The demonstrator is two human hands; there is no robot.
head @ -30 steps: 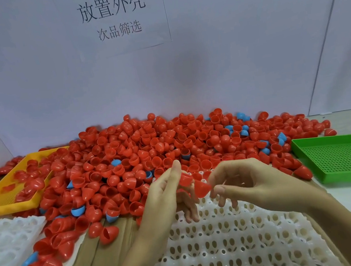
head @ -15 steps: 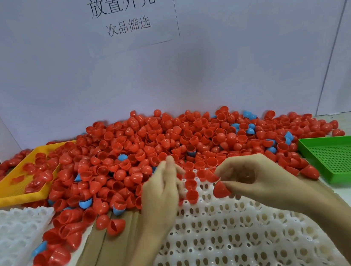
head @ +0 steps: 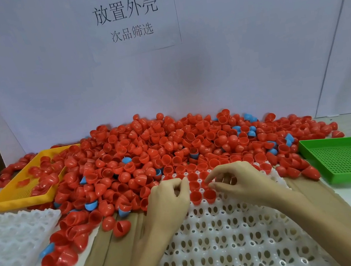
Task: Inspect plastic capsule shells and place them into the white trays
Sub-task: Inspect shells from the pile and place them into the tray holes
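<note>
Nearest me the white tray [head: 241, 247] lies mostly unfilled, its pockets open; only its far rows hold red shells seated mouth-up [head: 202, 194]. Both hands work at that far edge. My left hand [head: 167, 198] has its fingers curled in toward the palm, and I cannot tell whether a shell is tucked inside. My right hand [head: 241, 180] is curled too, thumb and forefinger reaching toward the seated shells; whether they pinch one I cannot tell, as the tips are blurred. To the left a second white tray [head: 12, 239] sits with loose shells strung along its edge, and a few blue shells [head: 90, 205] lie among the red. Beyond the hands the big pile of red capsule shells [head: 172, 146] spreads across the table, spilling into the yellow tray [head: 22, 198] at left; the green tray [head: 347, 155] at right holds none. I judge these shells to be light, thin and smooth, stiff enough to keep shape but apt to skitter or nest, so I would take each by the rim, thumb outside and fingertip inside
</note>
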